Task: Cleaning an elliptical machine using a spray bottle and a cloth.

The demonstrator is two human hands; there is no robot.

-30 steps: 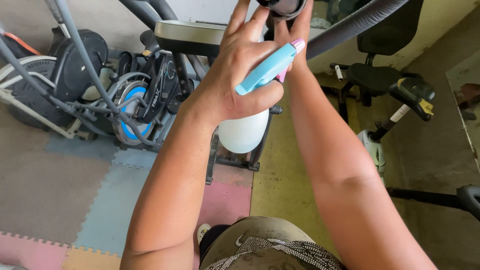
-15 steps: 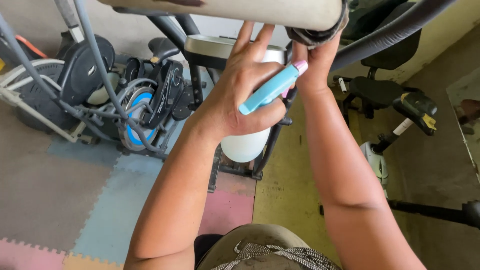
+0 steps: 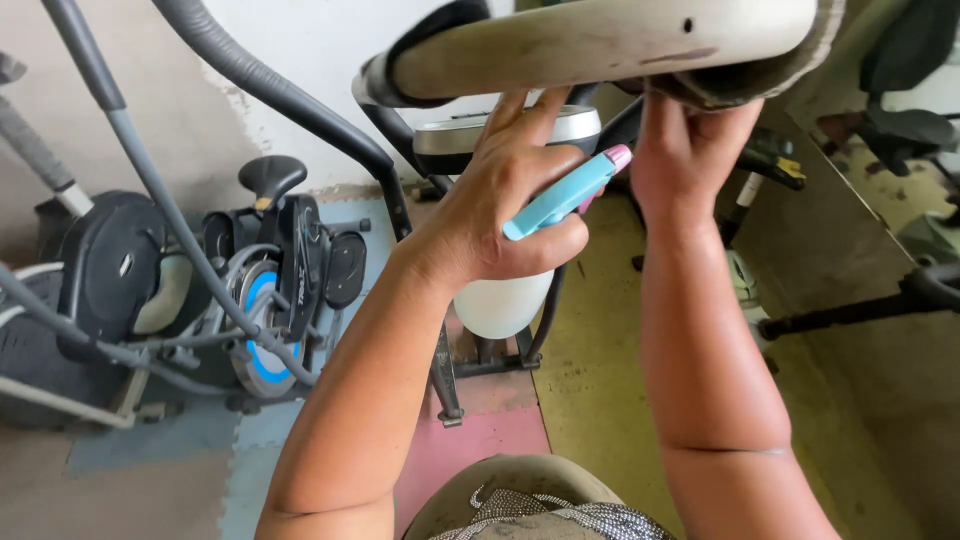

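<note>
Head view: we see the left hand (image 3: pixel 500 215) wrapped around the neck of a spray bottle (image 3: pixel 520 270), thumb and palm closed on it while the fingers (image 3: pixel 525 115) stretch upward toward the grey padded bar (image 3: pixel 600 45) overhead. The bottle has a light blue trigger head (image 3: pixel 560 195) with a pink nozzle tip (image 3: pixel 619 156) that points to the right, toward the right wrist, and a white rounded body (image 3: pixel 497 303) that hangs below the left hand. The right hand (image 3: pixel 690 150) is raised just beside it, with its fingers curled up against the underside of the worn right end of the bar; the fingertips are hidden, so we cannot tell exactly how much of the bar they clasp. The 2 hands are close together, separated by the nozzle. Behind the left hand sits a silver and black console (image 3: pixel 450 135) of an exercise machine, carried on a black curved frame tube (image 3: pixel 270 90). On the left of the floor stands an elliptical trainer (image 3: pixel 255 290) with a blue ringed flywheel. Foam floor mats (image 3: pixel 470 450) in pink and blue lie under the machines, with yellowish floor (image 3: pixel 600 380) to the right.
</note>
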